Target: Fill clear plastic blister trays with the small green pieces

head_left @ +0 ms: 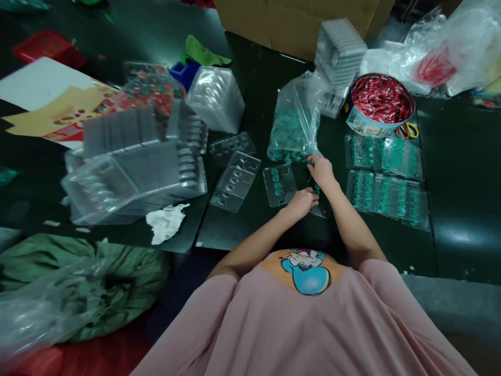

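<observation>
Near the middle of the dark table, my left hand [300, 204] is at a clear plastic tray with green pieces, partly hidden under it; its fingers are bent together, and what they hold is too small to tell. My right hand [321, 169] is just above it, at the mouth of a clear bag [291, 122] of green pieces, fingers pinched on something hidden. Left of my hands lies a clear tray [279, 185] with a column of green pieces. Filled trays [385, 196] lie to the right. Clear trays without green pieces [236, 180] lie further left.
Stacked clear trays [133, 167] cover the left side, beside a white crumpled tissue [166, 223]. More stacks [217, 96] stand behind. A round tin [362, 121] of red wrapped pieces and scissors [407, 130] sit at the back right. A cardboard box [305, 23] stands behind.
</observation>
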A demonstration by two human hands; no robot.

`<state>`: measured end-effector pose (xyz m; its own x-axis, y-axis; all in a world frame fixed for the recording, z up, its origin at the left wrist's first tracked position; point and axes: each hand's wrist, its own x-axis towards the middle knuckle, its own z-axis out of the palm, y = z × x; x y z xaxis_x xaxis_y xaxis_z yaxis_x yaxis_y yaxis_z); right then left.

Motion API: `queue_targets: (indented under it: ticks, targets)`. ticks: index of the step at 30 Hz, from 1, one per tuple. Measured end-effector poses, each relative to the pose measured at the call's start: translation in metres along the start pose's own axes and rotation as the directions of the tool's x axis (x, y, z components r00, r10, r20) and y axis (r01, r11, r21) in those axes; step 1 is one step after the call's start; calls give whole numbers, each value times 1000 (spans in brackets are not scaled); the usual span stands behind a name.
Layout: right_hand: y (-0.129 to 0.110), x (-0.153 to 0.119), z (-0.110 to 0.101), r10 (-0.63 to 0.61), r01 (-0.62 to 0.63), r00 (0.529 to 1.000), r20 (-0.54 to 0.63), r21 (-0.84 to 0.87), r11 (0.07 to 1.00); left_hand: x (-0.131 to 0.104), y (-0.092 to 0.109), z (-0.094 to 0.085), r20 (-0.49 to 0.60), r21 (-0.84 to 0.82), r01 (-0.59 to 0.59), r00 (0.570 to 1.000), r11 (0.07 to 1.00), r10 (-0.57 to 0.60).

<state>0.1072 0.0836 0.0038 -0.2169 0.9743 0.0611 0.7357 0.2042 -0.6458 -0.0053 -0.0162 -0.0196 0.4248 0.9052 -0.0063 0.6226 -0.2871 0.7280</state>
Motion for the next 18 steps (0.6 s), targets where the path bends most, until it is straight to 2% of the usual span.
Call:
queue_targets:
  ticks: [3, 6, 9, 12, 15, 18]
  targets:
    - [12, -35, -21, 9, -11, 1000, 8, 281, 960, -8, 5, -13, -2, 14, -32, 999, 999, 32]
    - [22, -78, -35, 61, -83, 996, 60, 511, 855, -20, 8, -25, -109, -51, -17, 994, 999, 12]
    - [24, -116, -36, 79, -180, 980, 185, 631, 755, -32, 10, -29, -179, -188, 34, 982, 982, -68]
    - [20, -140, -28, 63, -227, 964, 260, 671, 706, -43, 13, -24, -165, -367, 75, 976, 927, -144]
    - [16, -151, -19, 71, -192, 973, 220, 596, 779, -50, 15, -17, -130, -417, 101, 977, 903, -169]
    - [14, -154, -14, 47, -93, 992, 117, 421, 902, -54, 14, -13, -123, -340, 118, 978, 933, -169]
